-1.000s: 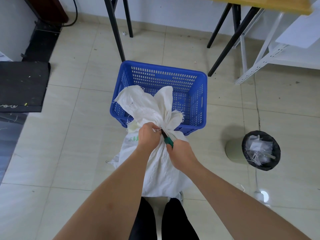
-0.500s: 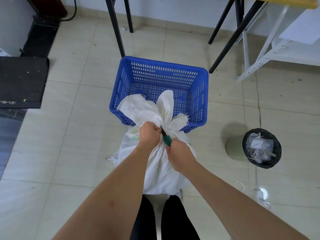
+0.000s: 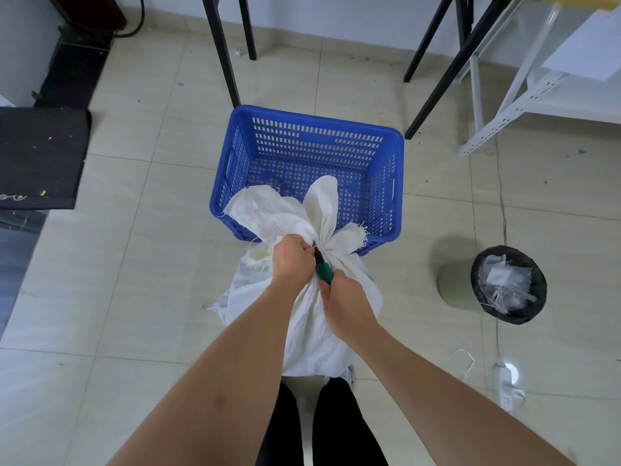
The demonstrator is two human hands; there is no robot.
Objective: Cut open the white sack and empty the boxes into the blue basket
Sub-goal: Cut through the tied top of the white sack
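A white woven sack (image 3: 312,334) stands on the tiled floor in front of my legs, its neck bunched and its frayed top flaps spread over the near rim of the blue basket (image 3: 235,169). My left hand (image 3: 290,260) grips the sack's neck. My right hand (image 3: 346,302) holds a green-handled cutter (image 3: 324,273) whose dark blade end sits against the tied neck, between the two hands. The basket's perforated bottom shows nothing inside it. The boxes are hidden inside the sack.
Black table legs (image 3: 223,52) stand just behind the basket. A white metal rack (image 3: 524,105) is at the back right. A bin with a black liner (image 3: 509,284) stands to the right, and a power strip (image 3: 505,386) lies near my right arm. A dark mat (image 3: 40,159) lies left.
The view has tilted slightly, so the basket and sack sit lower in the frame. Both hands keep their grip at the sack's neck, with the cutter still against it.
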